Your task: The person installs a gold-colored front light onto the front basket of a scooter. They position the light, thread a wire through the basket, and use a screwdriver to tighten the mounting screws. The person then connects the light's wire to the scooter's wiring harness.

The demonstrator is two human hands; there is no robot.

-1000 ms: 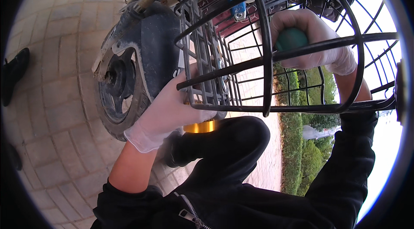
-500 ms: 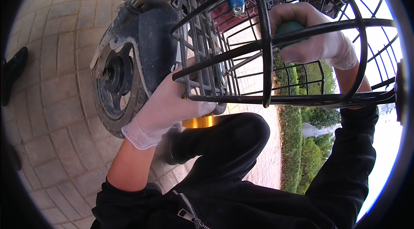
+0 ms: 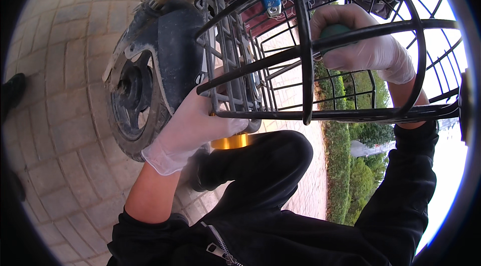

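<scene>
head view: our gloved right hand [image 3: 368, 54] curls snugly round a green rounded object [image 3: 333, 30], which shows behind the bars of a black wire basket [image 3: 307, 73]. our gloved left hand [image 3: 188, 123] bends at the basket's lower left corner, just above a gold-coloured cylinder [image 3: 230, 141]; its fingertips are hidden, so we cannot tell what it grips. below us lies brick paving [image 3: 65, 115], with a dusty wheel [image 3: 134, 88] beside the basket and a green hedge [image 3: 339, 175] beyond.
</scene>
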